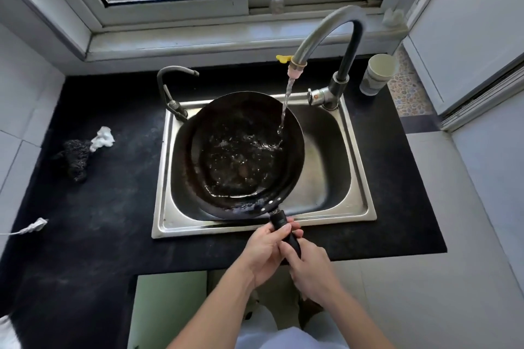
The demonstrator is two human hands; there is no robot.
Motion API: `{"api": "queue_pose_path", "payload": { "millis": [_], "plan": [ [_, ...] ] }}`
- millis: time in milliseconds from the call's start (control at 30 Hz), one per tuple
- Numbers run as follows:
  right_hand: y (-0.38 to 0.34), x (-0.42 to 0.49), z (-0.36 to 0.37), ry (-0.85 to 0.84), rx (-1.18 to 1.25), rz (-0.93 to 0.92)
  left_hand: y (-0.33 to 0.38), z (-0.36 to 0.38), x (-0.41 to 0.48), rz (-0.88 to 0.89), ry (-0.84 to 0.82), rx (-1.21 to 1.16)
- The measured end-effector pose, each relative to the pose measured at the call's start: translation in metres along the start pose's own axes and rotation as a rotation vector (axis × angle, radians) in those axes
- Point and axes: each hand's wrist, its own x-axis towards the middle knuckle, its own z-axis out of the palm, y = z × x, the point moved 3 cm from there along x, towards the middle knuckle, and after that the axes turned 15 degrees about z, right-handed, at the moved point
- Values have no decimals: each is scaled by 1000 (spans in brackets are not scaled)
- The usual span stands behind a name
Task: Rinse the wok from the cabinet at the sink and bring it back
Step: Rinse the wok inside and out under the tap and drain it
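A black wok (pixel 241 156) sits inside the steel sink (pixel 360 178), with water pooled in its bowl. The tall curved faucet (pixel 329 34) pours a thin stream onto the wok's right inner wall. The wok's black handle (pixel 279 221) sticks out over the sink's front rim. My left hand (pixel 263 252) grips the handle from the left. My right hand (pixel 309 269) grips it just behind, from the right. Most of the handle is hidden by my fingers.
A steel scourer (pixel 75 159) and a white scrap (pixel 102 137) lie on the black counter (pixel 93 235) at left. A smaller tap (pixel 170 88) stands at the sink's back left. A paper cup (pixel 377 73) stands behind the faucet. A white plug (pixel 35 225) lies near the left edge.
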Motion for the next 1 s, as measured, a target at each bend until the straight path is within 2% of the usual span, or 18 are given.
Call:
{"api": "queue_pose_path", "payload": {
  "millis": [267,633,1000],
  "plan": [
    [11,-14,17,-50,91,30,-8,-14,-16,-2,36,0],
    [7,-4,-1,-101,141,82,-9,1,1,-16,38,79],
    [-9,-3,20,-278,368,150,14,-7,-10,67,150,219]
  ]
}}
